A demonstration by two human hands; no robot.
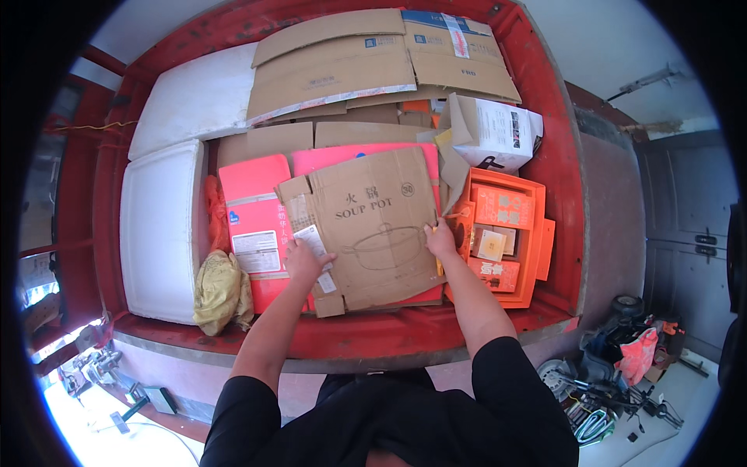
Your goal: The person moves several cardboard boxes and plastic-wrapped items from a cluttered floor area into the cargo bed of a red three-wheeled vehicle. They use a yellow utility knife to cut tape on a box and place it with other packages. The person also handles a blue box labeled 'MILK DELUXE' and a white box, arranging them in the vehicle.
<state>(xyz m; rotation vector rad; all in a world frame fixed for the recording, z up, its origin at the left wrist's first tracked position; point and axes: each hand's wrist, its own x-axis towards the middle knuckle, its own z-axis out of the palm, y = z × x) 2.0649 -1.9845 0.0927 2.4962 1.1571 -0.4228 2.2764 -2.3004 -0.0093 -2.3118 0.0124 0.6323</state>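
Note:
A flattened brown cardboard box, printed with a pot drawing, lies tilted on top of pink-red flattened cartons. My left hand grips its left edge beside a white paper label, thumb spread over the top face. At the right edge is my right hand, its fingers closed around a slim yellow tool. Most of that tool is hidden by the hand, so its exact kind is unclear. Just right of this hand sits an open orange gift box with smaller packages inside.
A red metal cargo bed surrounds everything. White foam boxes line its left side, beside a yellow bag. Large flattened cartons lie at the back, and a white carton at right. Outside, a scooter stands lower right.

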